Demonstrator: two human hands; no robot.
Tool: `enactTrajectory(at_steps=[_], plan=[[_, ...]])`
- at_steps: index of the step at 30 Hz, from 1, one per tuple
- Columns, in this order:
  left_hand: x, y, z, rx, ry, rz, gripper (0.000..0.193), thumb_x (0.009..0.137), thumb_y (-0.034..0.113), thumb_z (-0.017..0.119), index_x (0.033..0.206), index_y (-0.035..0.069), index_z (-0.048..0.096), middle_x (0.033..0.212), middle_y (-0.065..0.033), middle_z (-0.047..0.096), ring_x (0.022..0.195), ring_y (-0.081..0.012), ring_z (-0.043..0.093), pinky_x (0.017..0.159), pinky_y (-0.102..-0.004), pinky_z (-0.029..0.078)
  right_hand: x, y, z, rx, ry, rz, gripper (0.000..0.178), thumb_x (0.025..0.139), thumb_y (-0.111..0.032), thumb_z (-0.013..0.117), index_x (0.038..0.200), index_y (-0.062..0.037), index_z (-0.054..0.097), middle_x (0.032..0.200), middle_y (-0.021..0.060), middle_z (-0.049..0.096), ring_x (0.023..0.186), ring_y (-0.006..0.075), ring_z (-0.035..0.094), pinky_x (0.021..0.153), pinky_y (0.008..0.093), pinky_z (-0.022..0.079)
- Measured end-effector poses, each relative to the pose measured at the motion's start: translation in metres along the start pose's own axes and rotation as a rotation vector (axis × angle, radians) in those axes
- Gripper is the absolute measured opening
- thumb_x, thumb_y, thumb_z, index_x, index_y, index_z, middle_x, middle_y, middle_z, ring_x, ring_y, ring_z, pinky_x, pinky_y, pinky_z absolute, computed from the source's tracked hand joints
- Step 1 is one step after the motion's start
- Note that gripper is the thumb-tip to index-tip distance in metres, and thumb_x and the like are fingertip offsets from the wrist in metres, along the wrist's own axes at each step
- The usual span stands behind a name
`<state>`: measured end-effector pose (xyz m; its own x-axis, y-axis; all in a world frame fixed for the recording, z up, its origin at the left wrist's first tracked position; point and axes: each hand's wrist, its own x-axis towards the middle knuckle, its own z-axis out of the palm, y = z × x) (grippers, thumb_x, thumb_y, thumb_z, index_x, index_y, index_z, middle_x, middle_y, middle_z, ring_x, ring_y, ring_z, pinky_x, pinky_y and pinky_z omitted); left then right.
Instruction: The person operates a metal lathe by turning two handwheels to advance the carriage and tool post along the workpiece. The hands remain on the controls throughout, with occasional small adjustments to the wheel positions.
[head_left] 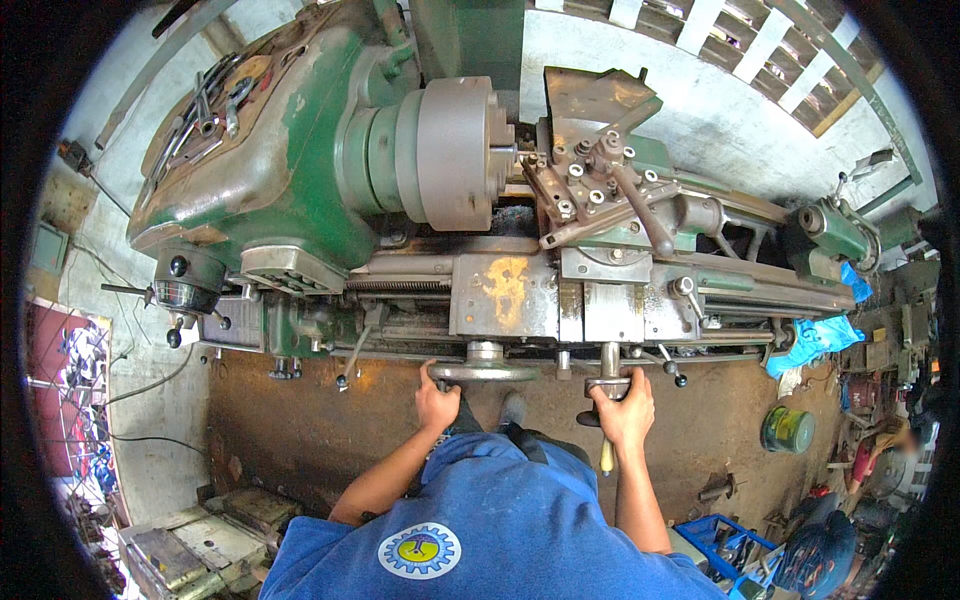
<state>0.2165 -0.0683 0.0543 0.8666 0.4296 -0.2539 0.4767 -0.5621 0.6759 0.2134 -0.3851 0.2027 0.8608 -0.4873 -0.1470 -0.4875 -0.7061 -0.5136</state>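
In front of me is a large green metal lathe [310,180]. My left hand [438,402] is closed round the left side of the carriage handwheel [495,373]. To its right, my right hand [626,408] grips the cross-slide crank handle [606,382], whose pale grip [606,458] hangs below the fingers. Above my hands sits the carriage apron and saddle [505,295], stained yellow. The tool post [605,165], with several bolts and a long clamping lever [640,210], stands close to the right of the grey chuck [455,155]. The workpiece between chuck and tool is mostly hidden.
Wrenches [205,115] lie on the headstock top. The tailstock [835,235] stands at the bed's right end, near a blue cloth [818,342]. On the floor are a green bucket [788,429] and a blue crate [725,545]. Another person [880,450] is at far right.
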Motion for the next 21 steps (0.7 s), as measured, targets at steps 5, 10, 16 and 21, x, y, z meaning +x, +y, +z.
enactTrajectory(at_steps=[5, 10, 16, 21], plan=[[0.0013, -0.003, 0.0026, -0.006, 0.0, 0.0, 0.073, 0.075, 0.012, 0.071, 0.143, 0.018, 0.046, 0.098, -0.0311, 0.072, 0.096, -0.0516, 0.069, 0.086, -0.0568, 0.055, 0.0002, 0.0004, 0.0002, 0.01, 0.001, 0.008, 0.062, 0.069, -0.043, 0.083, 0.114, -0.0046, 0.064, 0.112, 0.0193, 0.067, 0.101, 0.0432, 0.069, 0.086, 0.0538, 0.055], [0.003, -0.0043, 0.0041, 0.037, -0.017, -0.069, 0.073, 0.075, 0.014, 0.071, 0.143, 0.023, 0.046, 0.097, -0.0306, 0.072, 0.095, -0.0522, 0.069, 0.086, -0.0592, 0.055, -0.0001, -0.0012, -0.0003, 0.008, 0.0, 0.019, 0.061, 0.069, -0.043, 0.084, 0.113, -0.0054, 0.064, 0.111, 0.019, 0.067, 0.101, 0.0427, 0.069, 0.086, 0.0531, 0.055], [0.0021, -0.0034, 0.0038, 0.051, -0.004, -0.062, 0.073, 0.075, 0.015, 0.071, 0.143, 0.025, 0.046, 0.098, -0.0309, 0.072, 0.095, -0.0529, 0.068, 0.087, -0.0601, 0.055, -0.0003, -0.0026, -0.0014, 0.014, -0.001, 0.017, 0.06, 0.069, -0.042, 0.084, 0.113, -0.0057, 0.064, 0.11, 0.0189, 0.067, 0.1, 0.042, 0.069, 0.086, 0.053, 0.055], [0.0027, -0.0032, 0.0024, 0.014, -0.011, -0.029, 0.073, 0.075, 0.016, 0.071, 0.143, 0.023, 0.045, 0.098, -0.0308, 0.072, 0.096, -0.0531, 0.068, 0.087, -0.0592, 0.055, -0.0008, -0.0041, -0.0029, 0.015, -0.007, 0.02, 0.06, 0.07, -0.041, 0.084, 0.113, -0.0055, 0.064, 0.111, 0.0192, 0.067, 0.1, 0.0425, 0.069, 0.086, 0.0532, 0.055]])
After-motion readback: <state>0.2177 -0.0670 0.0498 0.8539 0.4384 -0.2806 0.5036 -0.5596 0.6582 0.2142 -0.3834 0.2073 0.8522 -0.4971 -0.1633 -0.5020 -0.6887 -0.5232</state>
